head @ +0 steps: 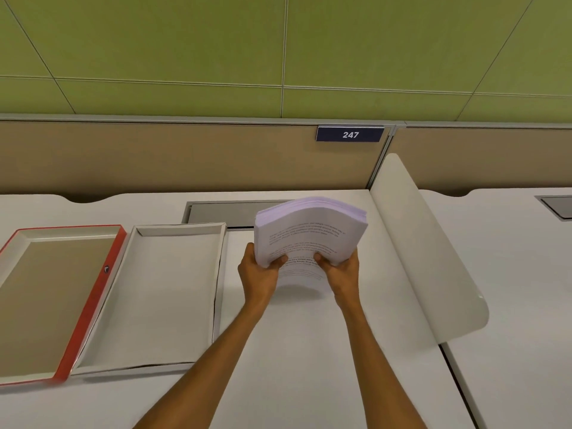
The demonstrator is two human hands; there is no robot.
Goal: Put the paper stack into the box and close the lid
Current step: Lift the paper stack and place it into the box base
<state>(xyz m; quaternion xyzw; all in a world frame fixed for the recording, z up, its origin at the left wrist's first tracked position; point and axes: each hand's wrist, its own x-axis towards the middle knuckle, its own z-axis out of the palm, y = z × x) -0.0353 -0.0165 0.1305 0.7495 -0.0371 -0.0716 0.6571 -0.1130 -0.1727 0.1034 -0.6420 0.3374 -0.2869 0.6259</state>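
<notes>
1. The paper stack [311, 233] is held up above the white worktop [309, 351], to the right of the box [161, 298], and bowed so its far edge arches.
2. The left hand [260, 274] clamps the stack's near left corner and the right hand [342, 270] the near right corner. Only the thumbs show on top of the printed sheet; the other fingers are hidden underneath.
3. The stack's near edge is blurred, so where the sheets end there is hard to make out. The print is too small to read.
4. The box lies open and shows its pale inside. Its near edge looks smeared.
5. The lid [58, 301], red-edged, lies inside-up just left of the box, touching or nearly touching it; I cannot tell which. Its left side is cut off by the frame.
6. Behind the stack a grey recessed panel [223, 212] in the worktop is partly covered by the paper.
7. A curved white divider [427, 243] stands to the right, and a sign reading 247 [349, 134] hangs on the beige partition.
</notes>
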